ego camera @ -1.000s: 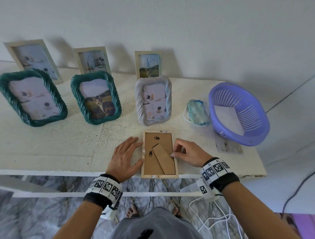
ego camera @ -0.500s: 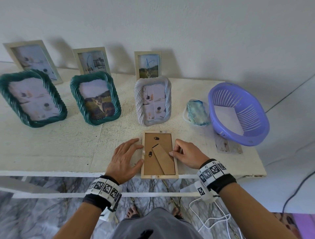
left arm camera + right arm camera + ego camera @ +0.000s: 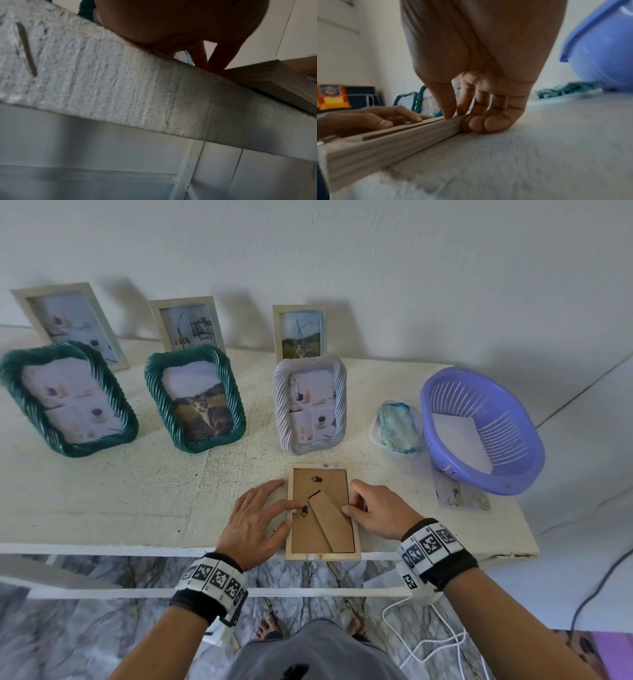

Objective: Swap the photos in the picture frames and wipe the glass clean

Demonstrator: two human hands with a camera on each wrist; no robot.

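A light wooden frame [image 3: 323, 512] lies face down at the near edge of the white desk [image 3: 137, 491], its brown backing board up and the cardboard stand [image 3: 330, 520] folded flat across it. The left hand [image 3: 251, 522] rests on the desk just left of the frame, its fingers [image 3: 274, 506] spread and relaxed, one fingertip reaching onto the frame's left rail by a small black turn clip [image 3: 304, 510]. The right hand [image 3: 376, 513] is at the right rail: in the right wrist view its thumb and forefinger [image 3: 449, 106] pinch together on the top edge of the frame [image 3: 393, 142] while the other fingers curl against the frame's outer side on the desk. Behind stand six upright frames: two green rope-edged frames [image 3: 68, 398] [image 3: 196, 398] and a white rope-edged frame [image 3: 311, 404] in the nearer row, with three plain pale frames [image 3: 68, 323] [image 3: 186, 325] [image 3: 301, 332] leaning at the wall. To the right a blue-green cloth [image 3: 399, 424] lies in a shallow white dish, touching a purple basket [image 3: 513, 474] that holds a white sheet [image 3: 460, 440].
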